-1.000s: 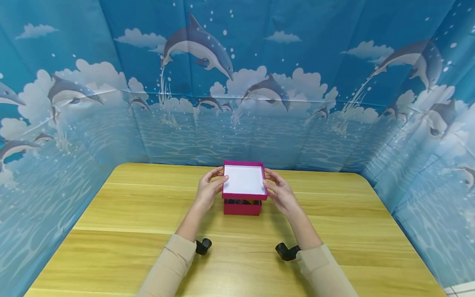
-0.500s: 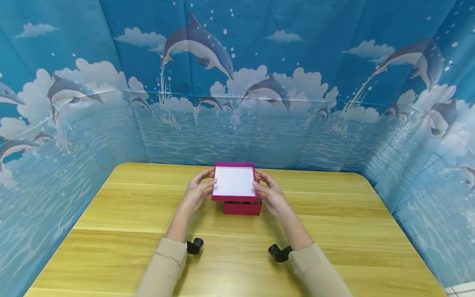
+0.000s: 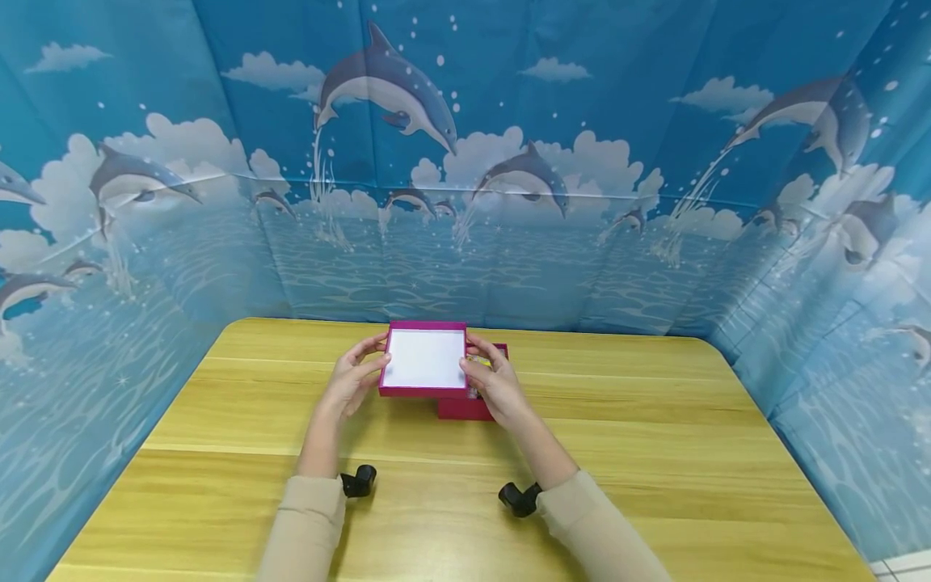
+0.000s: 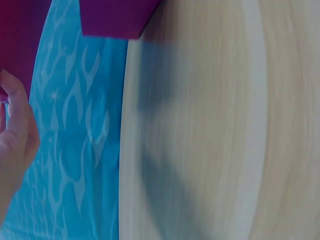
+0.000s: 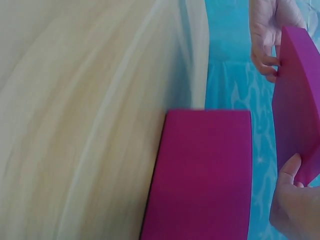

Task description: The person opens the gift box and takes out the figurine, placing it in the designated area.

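A magenta box lid (image 3: 425,360), white inside, is held in the air with its white inner face toward the head camera. My left hand (image 3: 352,377) grips its left edge, thumb on the rim; my right hand (image 3: 498,386) grips its right edge likewise. Behind and below the lid stands the magenta box (image 3: 462,410) on the table, its left part hidden by the lid. Something yellow (image 3: 480,361) shows inside the box; the rest of the contents is too small to tell. In the right wrist view both hands hold the lid (image 5: 295,110), apart from the box (image 5: 205,170).
A wood-grain table (image 3: 655,453) lies beneath the hands. A blue dolphin-print curtain (image 3: 465,259) hangs around its back and sides. Black wrist cameras (image 3: 360,481) sit at both forearms, below beige sleeves (image 3: 309,517).
Both hands have moved the lid leftward from above the box. More of the box's right side and its contents now shows. The box has stayed in place.
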A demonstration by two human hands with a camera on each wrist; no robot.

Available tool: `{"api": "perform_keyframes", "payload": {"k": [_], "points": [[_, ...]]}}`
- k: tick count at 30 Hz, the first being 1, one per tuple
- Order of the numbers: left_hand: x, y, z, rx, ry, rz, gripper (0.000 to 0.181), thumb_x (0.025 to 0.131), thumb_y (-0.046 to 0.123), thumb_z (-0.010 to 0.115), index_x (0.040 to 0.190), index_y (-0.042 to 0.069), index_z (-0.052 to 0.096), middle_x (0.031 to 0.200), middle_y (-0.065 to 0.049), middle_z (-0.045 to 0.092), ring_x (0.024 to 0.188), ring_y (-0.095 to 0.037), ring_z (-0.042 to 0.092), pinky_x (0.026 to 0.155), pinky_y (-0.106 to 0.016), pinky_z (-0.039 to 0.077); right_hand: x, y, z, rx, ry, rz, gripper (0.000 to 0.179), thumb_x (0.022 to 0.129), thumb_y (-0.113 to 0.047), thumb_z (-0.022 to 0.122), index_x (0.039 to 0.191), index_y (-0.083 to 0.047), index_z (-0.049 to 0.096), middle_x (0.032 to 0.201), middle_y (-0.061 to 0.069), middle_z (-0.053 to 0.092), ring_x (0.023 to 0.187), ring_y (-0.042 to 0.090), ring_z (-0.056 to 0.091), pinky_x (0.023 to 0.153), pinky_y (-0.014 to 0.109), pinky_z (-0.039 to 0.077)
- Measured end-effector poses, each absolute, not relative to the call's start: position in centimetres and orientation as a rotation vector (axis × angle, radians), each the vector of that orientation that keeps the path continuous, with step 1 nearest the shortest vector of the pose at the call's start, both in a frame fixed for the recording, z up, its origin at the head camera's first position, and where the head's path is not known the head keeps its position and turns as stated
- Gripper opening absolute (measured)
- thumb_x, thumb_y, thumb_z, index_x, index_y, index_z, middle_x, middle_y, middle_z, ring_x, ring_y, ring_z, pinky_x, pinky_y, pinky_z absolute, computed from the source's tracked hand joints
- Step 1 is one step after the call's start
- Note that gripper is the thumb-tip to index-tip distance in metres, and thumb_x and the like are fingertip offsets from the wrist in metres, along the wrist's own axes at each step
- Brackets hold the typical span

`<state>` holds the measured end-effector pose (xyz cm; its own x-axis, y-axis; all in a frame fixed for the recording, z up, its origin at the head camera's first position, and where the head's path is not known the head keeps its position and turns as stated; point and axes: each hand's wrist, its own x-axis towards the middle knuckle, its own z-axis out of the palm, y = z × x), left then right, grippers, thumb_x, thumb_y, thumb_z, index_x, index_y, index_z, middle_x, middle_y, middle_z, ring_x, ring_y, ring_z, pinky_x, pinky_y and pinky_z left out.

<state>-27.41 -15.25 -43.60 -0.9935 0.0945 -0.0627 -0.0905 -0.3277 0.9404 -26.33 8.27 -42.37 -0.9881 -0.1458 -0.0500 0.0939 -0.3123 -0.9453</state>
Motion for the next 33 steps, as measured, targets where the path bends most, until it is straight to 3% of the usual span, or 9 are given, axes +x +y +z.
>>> {"api": "perform_keyframes", "payload": {"k": [13, 22, 33], "points": [[-26.7, -19.5, -44.4, 0.007, 1.827, 2.409, 0.047, 0.089, 0.003, 0.056, 0.133, 0.003, 0.04, 0.114, -0.001, 0.043, 0.096, -0.009, 0.051, 0.077, -0.023, 0.052, -26.3, 4.2, -43.3, -0.052, 1.698, -2.421, 0.05, 0.086, 0.0, 0.059, 0.133, -0.004, 0.042, 0.112, 0.008, 0.041, 0.088, 0.013, 0.049, 0.073, 0.019, 0.049], [-26.6, -22.0, -45.2, 0.023, 1.828, 2.392, 0.045, 0.091, 0.006, 0.055, 0.133, 0.004, 0.04, 0.112, 0.002, 0.045, 0.092, -0.007, 0.054, 0.076, -0.022, 0.051, -26.3, 1.6, -43.8, -0.012, 1.785, -2.381, 0.049, 0.085, -0.001, 0.061, 0.131, -0.002, 0.045, 0.112, 0.013, 0.043, 0.078, 0.011, 0.051, 0.073, 0.021, 0.047], [-26.1, -24.2, -46.4, 0.037, 1.761, 2.408, 0.045, 0.092, 0.004, 0.052, 0.135, 0.007, 0.039, 0.111, 0.002, 0.047, 0.088, -0.009, 0.056, 0.075, -0.021, 0.051, -25.8, -0.7, -43.8, 0.023, 1.826, -2.347, 0.048, 0.085, -0.001, 0.061, 0.13, -0.005, 0.047, 0.114, 0.012, 0.043, 0.088, 0.015, 0.05, 0.073, 0.018, 0.047]]}}
